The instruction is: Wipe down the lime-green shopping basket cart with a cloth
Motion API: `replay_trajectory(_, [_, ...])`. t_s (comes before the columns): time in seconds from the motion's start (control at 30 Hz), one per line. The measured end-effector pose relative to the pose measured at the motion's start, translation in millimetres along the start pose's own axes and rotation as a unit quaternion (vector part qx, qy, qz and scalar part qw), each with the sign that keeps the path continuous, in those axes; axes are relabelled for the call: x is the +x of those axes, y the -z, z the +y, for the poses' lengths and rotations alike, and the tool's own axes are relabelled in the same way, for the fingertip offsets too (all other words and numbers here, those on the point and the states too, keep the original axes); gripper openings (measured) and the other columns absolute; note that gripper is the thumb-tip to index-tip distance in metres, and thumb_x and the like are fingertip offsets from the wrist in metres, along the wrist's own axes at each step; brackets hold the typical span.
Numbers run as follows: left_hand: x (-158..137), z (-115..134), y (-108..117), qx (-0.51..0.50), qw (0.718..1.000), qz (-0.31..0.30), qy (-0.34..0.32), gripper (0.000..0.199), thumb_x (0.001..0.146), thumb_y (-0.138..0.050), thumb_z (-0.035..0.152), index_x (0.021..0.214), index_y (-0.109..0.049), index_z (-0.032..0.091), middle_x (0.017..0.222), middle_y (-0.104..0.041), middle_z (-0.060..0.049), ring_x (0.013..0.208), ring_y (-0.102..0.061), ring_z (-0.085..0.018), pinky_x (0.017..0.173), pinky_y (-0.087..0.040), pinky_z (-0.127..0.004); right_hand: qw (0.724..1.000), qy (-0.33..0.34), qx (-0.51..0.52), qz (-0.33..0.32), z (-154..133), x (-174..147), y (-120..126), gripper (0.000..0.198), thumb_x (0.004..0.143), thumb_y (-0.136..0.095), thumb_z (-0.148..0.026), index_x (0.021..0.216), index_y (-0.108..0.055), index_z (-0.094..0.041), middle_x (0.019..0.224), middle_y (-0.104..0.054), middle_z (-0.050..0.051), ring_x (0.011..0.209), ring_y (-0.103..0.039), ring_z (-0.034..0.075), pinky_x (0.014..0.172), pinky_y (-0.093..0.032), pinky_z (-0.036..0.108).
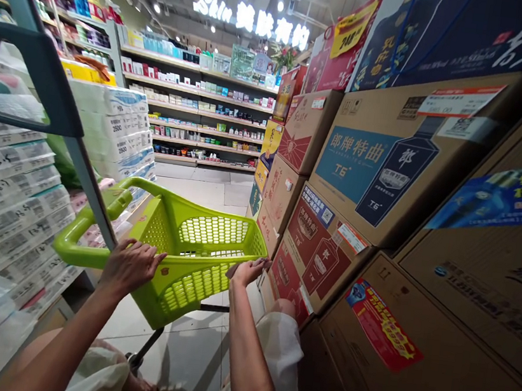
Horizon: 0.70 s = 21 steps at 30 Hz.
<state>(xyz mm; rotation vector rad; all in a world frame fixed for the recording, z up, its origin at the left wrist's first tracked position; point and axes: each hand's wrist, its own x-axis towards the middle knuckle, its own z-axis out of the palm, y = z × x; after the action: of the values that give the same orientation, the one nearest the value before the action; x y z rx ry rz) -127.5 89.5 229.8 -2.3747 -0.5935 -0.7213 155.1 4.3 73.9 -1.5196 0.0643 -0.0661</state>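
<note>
A lime-green shopping cart (192, 276) stands before me, its perforated basket showing no goods inside. My left hand (132, 266) is closed over the basket's near rim, close to the foot of a slanting grey pole (70, 93). Farther along that same rim, at the right end, my right hand (249, 272) is closed too. A small greyish, cloth-like piece (232, 271) shows at its fingers, pressed to the rim; its exact kind is unclear. The fingertips of both hands are partly hidden.
Stacked cartons (370, 171) form a wall close on my right. Wrapped paper packs (7, 188) are piled at left. Product shelves (205, 111) span the back beneath a lit sign (250, 18). Pale tiled floor (216, 191) runs between the stacks.
</note>
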Motion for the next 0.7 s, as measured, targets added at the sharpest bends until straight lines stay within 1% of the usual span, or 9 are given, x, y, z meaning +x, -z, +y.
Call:
replay_trajectory(0.1, [0.9,1.8,2.8,0.009,1.000,0.007,-0.003,0.036,0.096,-0.050,0.033,0.064,-0.060,0.020,0.064,-0.068,-0.007,0.068,-0.065,-0.025,0.084,-0.041,-0.042,0.999,-0.005,-0.045,0.020,-7.9,-5.9,-0.8,0.060,0.093,-0.048,-0.038,0.144,-0.048,-0.008,0.150,-0.050,0.028,0.143,-0.046,0.034,0.115,-0.040,0.046])
replay_trajectory(0.23, [-5.2,6.4,9.5,-0.026,0.999,0.035,-0.019,0.030,0.097,-0.051,0.031,0.071,-0.061,0.021,0.067,-0.069,-0.004,0.068,-0.066,-0.023,0.088,-0.043,-0.041,0.990,-0.044,-0.136,0.002,-13.4,0.0,-5.0,0.074,0.089,-0.054,-0.055,0.144,-0.048,-0.005,0.153,-0.045,0.031,0.142,-0.045,0.040,0.111,-0.041,0.051])
replay_trajectory(0.33, [-20.5,6.8,12.2,-0.066,0.985,0.153,-0.032,0.008,0.094,-0.059,0.024,0.100,-0.064,0.026,0.088,-0.074,-0.002,0.084,-0.069,-0.020,0.094,-0.044,-0.039,0.982,-0.087,-0.169,-0.022,-16.4,13.8,-10.4,0.072,0.084,-0.058,-0.051,0.143,-0.050,-0.009,0.149,-0.049,0.029,0.135,-0.049,0.042,0.105,-0.044,0.052])
replay_trajectory(0.4, [-29.7,2.7,13.6,-0.026,0.956,0.286,0.064,0.038,0.089,-0.069,0.030,0.124,-0.056,0.026,0.107,-0.072,-0.009,0.101,-0.068,-0.027,0.093,-0.047,-0.043,0.981,-0.085,-0.174,-0.031,-18.3,24.0,-12.4,0.069,0.082,-0.060,-0.049,0.140,-0.054,-0.013,0.142,-0.055,0.026,0.130,-0.053,0.040,0.101,-0.046,0.050])
replay_trajectory(0.47, [-32.5,-5.4,17.7,0.017,0.910,0.357,0.211,0.069,0.084,-0.072,0.047,0.140,-0.045,0.017,0.122,-0.064,-0.022,0.116,-0.061,-0.037,0.093,-0.048,-0.051,0.981,-0.075,-0.175,-0.039,-20.5,33.1,-12.8,0.066,0.080,-0.062,-0.049,0.135,-0.057,-0.013,0.136,-0.060,0.024,0.126,-0.056,0.039,0.098,-0.048,0.048])
replay_trajectory(0.5, [-31.3,-10.5,21.4,0.019,0.901,0.348,0.258,0.075,0.085,-0.068,0.057,0.141,-0.044,0.012,0.123,-0.063,-0.025,0.117,-0.060,-0.041,0.093,-0.048,-0.055,0.981,-0.071,-0.175,-0.043,-21.7,37.1,-12.7,0.065,0.079,-0.063,-0.048,0.134,-0.058,-0.013,0.135,-0.061,0.024,0.124,-0.056,0.040,0.097,-0.049,0.048])
replay_trajectory(0.53, [-28.9,-15.6,26.1,0.008,0.910,0.310,0.275,0.074,0.088,-0.060,0.064,0.138,-0.048,0.011,0.120,-0.065,-0.025,0.114,-0.062,-0.041,0.094,-0.048,-0.056,0.981,-0.068,-0.174,-0.047,-23.1,40.6,-12.7,0.066,0.078,-0.064,-0.046,0.134,-0.058,-0.011,0.135,-0.060,0.025,0.124,-0.056,0.040,0.097,-0.049,0.048])
replay_trajectory(0.63, [-20.8,-28.1,43.4,-0.047,0.967,0.126,0.218,0.059,0.092,-0.042,0.073,0.100,-0.070,0.021,0.083,-0.072,-0.009,0.084,-0.069,-0.031,0.081,-0.050,-0.044,0.983,-0.057,-0.167,-0.057,-27.1,48.4,-13.6,0.069,0.076,-0.066,-0.039,0.136,-0.056,-0.008,0.139,-0.057,0.029,0.125,-0.055,0.043,0.098,-0.048,0.050])
replay_trajectory(0.7, [-19.1,-31.7,52.5,-0.091,0.976,0.028,0.198,0.061,0.087,-0.043,0.079,0.077,-0.072,0.027,0.061,-0.066,-0.004,0.069,-0.067,-0.028,0.063,-0.042,-0.034,0.984,-0.048,-0.159,-0.062,-27.8,51.2,-14.3,0.071,0.076,-0.065,-0.037,0.139,-0.054,-0.007,0.143,-0.053,0.030,0.127,-0.054,0.043,0.099,-0.048,0.052])
